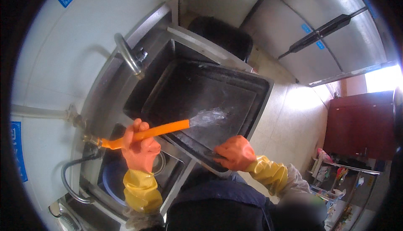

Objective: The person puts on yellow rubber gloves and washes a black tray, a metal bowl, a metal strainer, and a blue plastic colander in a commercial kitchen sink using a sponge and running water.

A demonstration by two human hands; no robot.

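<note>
My left hand (140, 147), in an orange rubber glove with a yellow cuff, is closed around an orange hose (160, 128). Water (209, 116) sprays from its end onto a large dark baking tray (192, 89). The tray lies tilted across the stainless steel sink basin (163, 50), its near corner raised over the basin's edge. My right hand (236, 153), gloved the same way, grips the tray's near rim. The hose's other end joins a brass tap (91, 138) at the wall.
A curved steel faucet (129, 58) arches over the basin's back ledge. In the neighbouring basin sits a blue tub (113, 180), near a second faucet (70, 180). Behind the sink stand a black bin (220, 36) and a steel cabinet (315, 32). A red cabinet (355, 124) and a metal rack (346, 168) are at right.
</note>
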